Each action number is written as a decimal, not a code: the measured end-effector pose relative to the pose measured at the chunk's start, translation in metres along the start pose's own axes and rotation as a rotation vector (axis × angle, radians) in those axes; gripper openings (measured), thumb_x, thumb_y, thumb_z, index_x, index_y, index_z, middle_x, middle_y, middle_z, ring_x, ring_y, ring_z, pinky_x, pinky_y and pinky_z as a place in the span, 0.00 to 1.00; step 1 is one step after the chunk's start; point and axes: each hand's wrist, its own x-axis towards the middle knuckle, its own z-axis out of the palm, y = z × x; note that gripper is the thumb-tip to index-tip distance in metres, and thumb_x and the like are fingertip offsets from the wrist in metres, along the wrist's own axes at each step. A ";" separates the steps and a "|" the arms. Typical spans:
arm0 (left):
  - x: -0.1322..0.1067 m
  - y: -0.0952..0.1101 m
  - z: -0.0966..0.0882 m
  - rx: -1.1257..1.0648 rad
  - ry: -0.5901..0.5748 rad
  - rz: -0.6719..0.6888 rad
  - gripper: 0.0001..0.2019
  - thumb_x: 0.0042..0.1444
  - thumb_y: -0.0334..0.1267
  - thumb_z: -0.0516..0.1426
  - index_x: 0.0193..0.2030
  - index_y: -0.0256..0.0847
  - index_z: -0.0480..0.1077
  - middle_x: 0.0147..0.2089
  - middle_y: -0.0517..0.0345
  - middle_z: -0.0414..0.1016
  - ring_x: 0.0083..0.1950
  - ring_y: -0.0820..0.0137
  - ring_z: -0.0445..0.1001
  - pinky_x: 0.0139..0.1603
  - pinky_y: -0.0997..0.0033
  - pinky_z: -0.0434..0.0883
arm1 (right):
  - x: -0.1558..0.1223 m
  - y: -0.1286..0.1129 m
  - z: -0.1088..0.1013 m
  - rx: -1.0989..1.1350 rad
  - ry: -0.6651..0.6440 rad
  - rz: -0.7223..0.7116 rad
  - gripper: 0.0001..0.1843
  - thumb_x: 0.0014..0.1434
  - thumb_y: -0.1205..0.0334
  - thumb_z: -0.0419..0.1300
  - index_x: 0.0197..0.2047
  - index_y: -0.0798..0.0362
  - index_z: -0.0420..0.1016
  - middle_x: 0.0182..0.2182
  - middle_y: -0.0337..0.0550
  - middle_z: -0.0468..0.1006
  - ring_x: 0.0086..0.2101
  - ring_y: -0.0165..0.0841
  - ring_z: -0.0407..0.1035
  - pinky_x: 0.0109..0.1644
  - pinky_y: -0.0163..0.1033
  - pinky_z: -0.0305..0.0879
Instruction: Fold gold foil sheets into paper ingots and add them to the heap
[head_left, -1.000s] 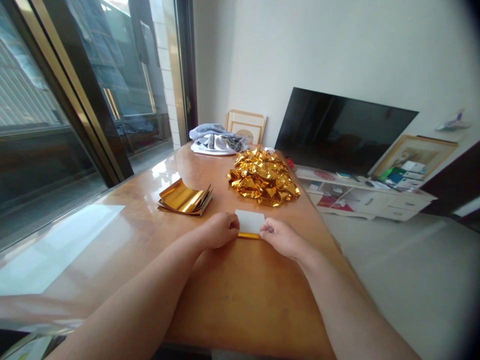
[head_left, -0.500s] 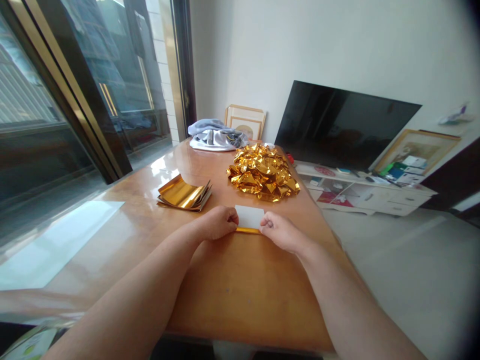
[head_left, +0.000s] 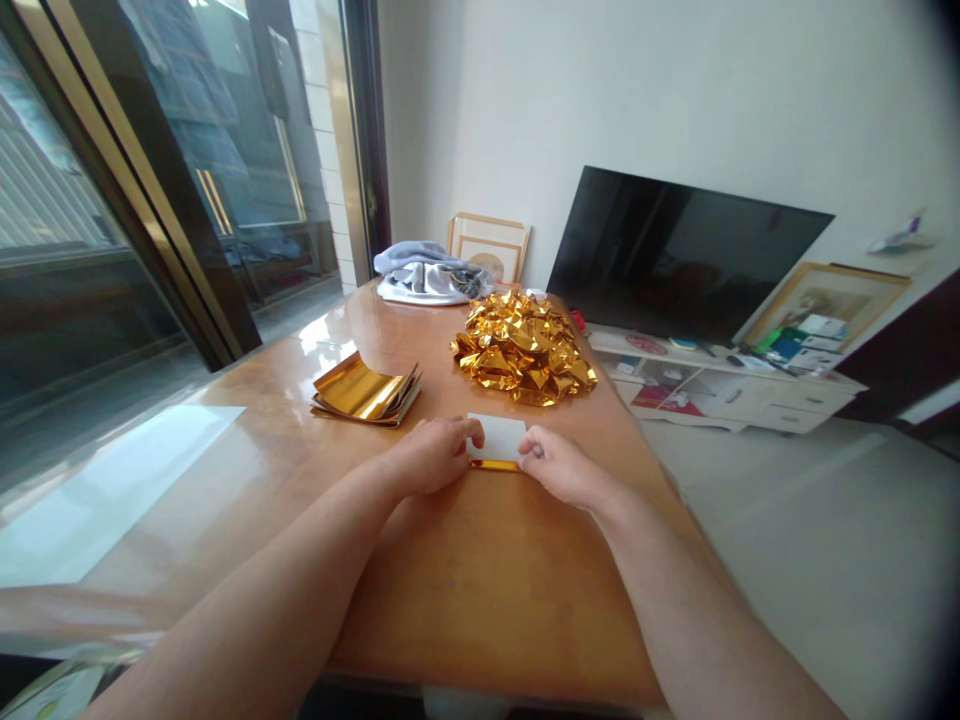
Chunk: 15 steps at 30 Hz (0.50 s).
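A sheet of gold foil paper (head_left: 499, 440) lies pale side up on the table, with a narrow gold strip folded over along its near edge. My left hand (head_left: 442, 452) is at the sheet's left edge, its index finger curled over the pale face and its thumb near the fold. At the opposite edge, my right hand (head_left: 551, 462) pinches the right end of the fold. A stack of gold foil sheets (head_left: 364, 390), slightly curled, sits beyond my left hand. Farther off, a heap of folded gold foil pieces (head_left: 529, 350) rises from the table.
Bundled pale cloth (head_left: 427, 275) rests at the far end of the wooden table (head_left: 480, 600). A light sheet (head_left: 120, 485) covers part of the left side. Past the table's right edge are a low white cabinet (head_left: 750, 400) and a large dark television (head_left: 675, 260).
My left index finger has lifted and uncurled slightly from its pinch. The gold strip at the near edge shows more fully at its left end. My right hand stays at its corner.
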 end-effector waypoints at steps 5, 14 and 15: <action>-0.001 0.003 0.003 0.068 0.045 0.163 0.19 0.56 0.26 0.52 0.49 0.50 0.76 0.43 0.55 0.73 0.42 0.66 0.71 0.44 0.70 0.66 | 0.001 0.004 0.002 0.011 0.010 0.015 0.05 0.54 0.65 0.59 0.37 0.50 0.71 0.31 0.36 0.76 0.30 0.31 0.66 0.33 0.32 0.56; -0.003 0.009 -0.001 0.112 -0.026 0.294 0.19 0.63 0.33 0.53 0.54 0.61 0.77 0.39 0.54 0.69 0.41 0.66 0.69 0.43 0.69 0.64 | -0.001 0.005 0.002 -0.009 0.036 -0.001 0.08 0.55 0.66 0.59 0.39 0.50 0.73 0.33 0.37 0.77 0.31 0.32 0.67 0.33 0.33 0.56; -0.003 0.009 -0.001 0.112 -0.029 0.295 0.19 0.64 0.34 0.53 0.54 0.62 0.76 0.39 0.54 0.69 0.40 0.66 0.68 0.43 0.69 0.64 | -0.001 0.005 0.001 -0.015 0.034 -0.001 0.08 0.55 0.66 0.58 0.39 0.50 0.73 0.33 0.37 0.77 0.32 0.32 0.67 0.32 0.32 0.56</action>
